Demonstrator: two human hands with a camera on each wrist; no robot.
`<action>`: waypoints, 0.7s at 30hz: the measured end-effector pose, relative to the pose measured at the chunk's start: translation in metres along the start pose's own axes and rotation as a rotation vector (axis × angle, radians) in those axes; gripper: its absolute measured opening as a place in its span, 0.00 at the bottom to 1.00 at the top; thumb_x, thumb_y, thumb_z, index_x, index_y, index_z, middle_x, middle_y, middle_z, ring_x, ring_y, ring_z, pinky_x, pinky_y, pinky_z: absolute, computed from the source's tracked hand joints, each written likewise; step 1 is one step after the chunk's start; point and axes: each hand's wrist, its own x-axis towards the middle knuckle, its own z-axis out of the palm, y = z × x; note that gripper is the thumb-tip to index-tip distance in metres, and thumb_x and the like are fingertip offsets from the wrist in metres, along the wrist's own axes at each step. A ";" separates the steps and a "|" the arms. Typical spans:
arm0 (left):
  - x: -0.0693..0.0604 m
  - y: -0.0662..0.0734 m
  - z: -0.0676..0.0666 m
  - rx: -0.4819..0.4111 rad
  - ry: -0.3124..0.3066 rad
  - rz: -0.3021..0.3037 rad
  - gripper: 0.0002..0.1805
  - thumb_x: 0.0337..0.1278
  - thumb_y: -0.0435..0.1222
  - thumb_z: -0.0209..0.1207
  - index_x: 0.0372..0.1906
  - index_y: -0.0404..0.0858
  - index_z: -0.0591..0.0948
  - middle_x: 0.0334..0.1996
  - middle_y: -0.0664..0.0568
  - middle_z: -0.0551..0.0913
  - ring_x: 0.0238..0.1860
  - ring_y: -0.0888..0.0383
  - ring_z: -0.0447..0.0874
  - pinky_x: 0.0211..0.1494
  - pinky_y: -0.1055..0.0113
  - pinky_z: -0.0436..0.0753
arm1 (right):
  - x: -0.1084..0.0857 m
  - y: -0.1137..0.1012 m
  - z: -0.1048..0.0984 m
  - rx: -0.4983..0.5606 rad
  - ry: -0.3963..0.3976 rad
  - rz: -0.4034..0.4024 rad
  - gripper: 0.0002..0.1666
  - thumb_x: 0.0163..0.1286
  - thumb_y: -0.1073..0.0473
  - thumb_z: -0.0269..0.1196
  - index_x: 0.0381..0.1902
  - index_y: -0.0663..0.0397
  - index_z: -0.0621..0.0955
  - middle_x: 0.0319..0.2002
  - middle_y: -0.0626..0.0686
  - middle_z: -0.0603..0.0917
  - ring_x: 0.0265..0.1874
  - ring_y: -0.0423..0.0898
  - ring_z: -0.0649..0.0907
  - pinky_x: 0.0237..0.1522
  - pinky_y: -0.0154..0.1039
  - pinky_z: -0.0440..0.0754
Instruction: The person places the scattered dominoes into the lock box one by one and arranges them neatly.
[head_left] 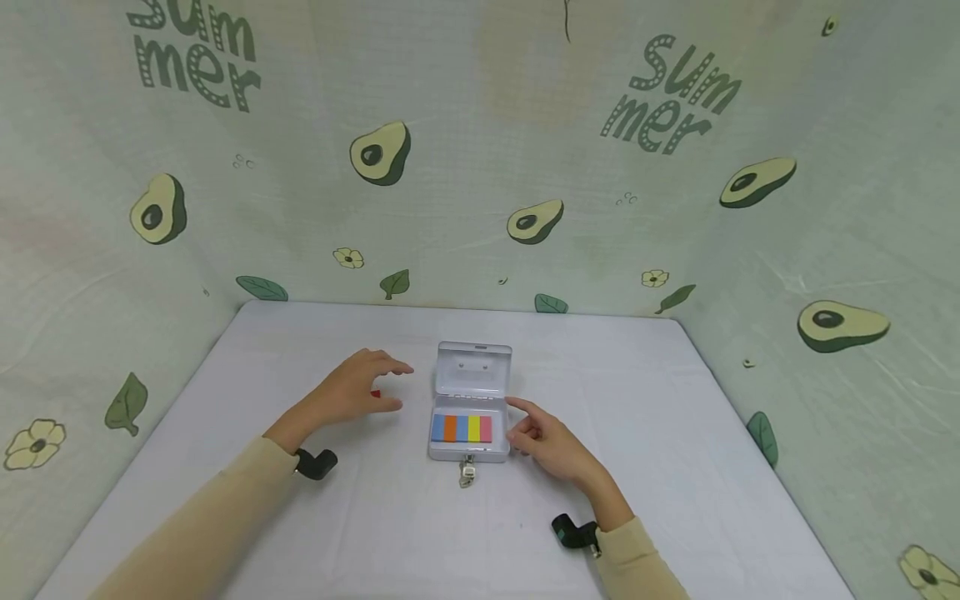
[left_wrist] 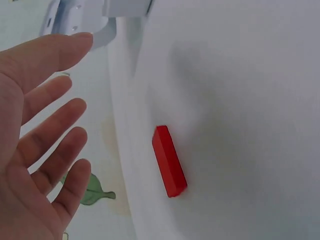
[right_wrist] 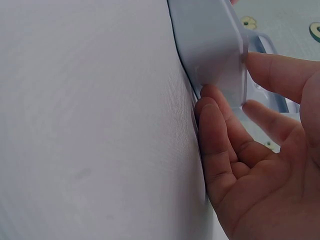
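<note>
A small pale metal box (head_left: 444, 454) stands on the white table with its hinged lid (head_left: 472, 379) raised. Inside lies a row of page marker tabs (head_left: 462, 428) in blue, orange, yellow and pink. My left hand (head_left: 352, 387), left of the box, spreads its fingers and thumb apart and holds nothing. Close to it on the table is a red block (left_wrist: 170, 162), mostly hidden by the hand in the head view. At the box's right side, my right hand (right_wrist: 265, 145) touches the rim with thumb and index finger; its other fingers bend beside the outer wall.
A small silver clasp (head_left: 468, 472) hangs at the box's front. Cloth walls printed with avocados (head_left: 381, 153) and leaves border the white tabletop (head_left: 390, 517) at the back and sides. Each wrist wears a black camera (head_left: 573, 531).
</note>
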 end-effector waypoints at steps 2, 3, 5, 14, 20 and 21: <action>-0.001 -0.008 -0.001 -0.001 -0.031 0.000 0.32 0.59 0.45 0.77 0.68 0.48 0.83 0.59 0.51 0.85 0.62 0.48 0.77 0.63 0.46 0.81 | 0.000 0.000 0.000 0.000 -0.001 0.000 0.35 0.79 0.55 0.65 0.79 0.46 0.70 0.41 0.49 0.84 0.36 0.46 0.81 0.36 0.36 0.77; -0.002 -0.012 0.000 -0.002 -0.045 0.003 0.32 0.59 0.45 0.77 0.69 0.48 0.83 0.60 0.51 0.85 0.63 0.47 0.77 0.64 0.44 0.80 | 0.000 0.000 0.000 -0.001 0.000 0.000 0.35 0.79 0.55 0.65 0.79 0.46 0.70 0.41 0.49 0.84 0.36 0.46 0.81 0.36 0.35 0.77; -0.003 -0.018 0.000 -0.007 -0.074 0.001 0.33 0.59 0.45 0.76 0.70 0.49 0.82 0.62 0.51 0.84 0.65 0.45 0.76 0.65 0.43 0.80 | 0.000 0.000 0.000 -0.002 0.000 -0.001 0.35 0.79 0.55 0.65 0.80 0.46 0.70 0.41 0.49 0.84 0.36 0.46 0.81 0.36 0.35 0.77; -0.005 -0.041 -0.001 0.006 -0.176 0.007 0.32 0.60 0.43 0.75 0.69 0.50 0.82 0.62 0.52 0.81 0.63 0.48 0.75 0.63 0.47 0.82 | 0.000 0.000 0.000 0.006 -0.006 -0.011 0.35 0.79 0.55 0.65 0.80 0.47 0.70 0.41 0.49 0.84 0.36 0.46 0.82 0.37 0.36 0.78; -0.006 -0.052 -0.002 0.009 -0.205 0.026 0.30 0.58 0.40 0.76 0.67 0.49 0.84 0.60 0.52 0.82 0.59 0.50 0.77 0.59 0.53 0.83 | -0.001 0.000 -0.001 0.009 -0.007 -0.010 0.35 0.78 0.54 0.66 0.80 0.47 0.70 0.41 0.49 0.84 0.36 0.47 0.82 0.36 0.35 0.77; -0.006 -0.054 -0.002 0.003 -0.210 0.032 0.30 0.57 0.40 0.76 0.66 0.49 0.84 0.60 0.52 0.82 0.58 0.51 0.78 0.58 0.54 0.83 | -0.001 -0.001 -0.001 0.008 -0.007 -0.009 0.35 0.78 0.54 0.66 0.80 0.47 0.70 0.41 0.49 0.84 0.36 0.47 0.82 0.36 0.35 0.77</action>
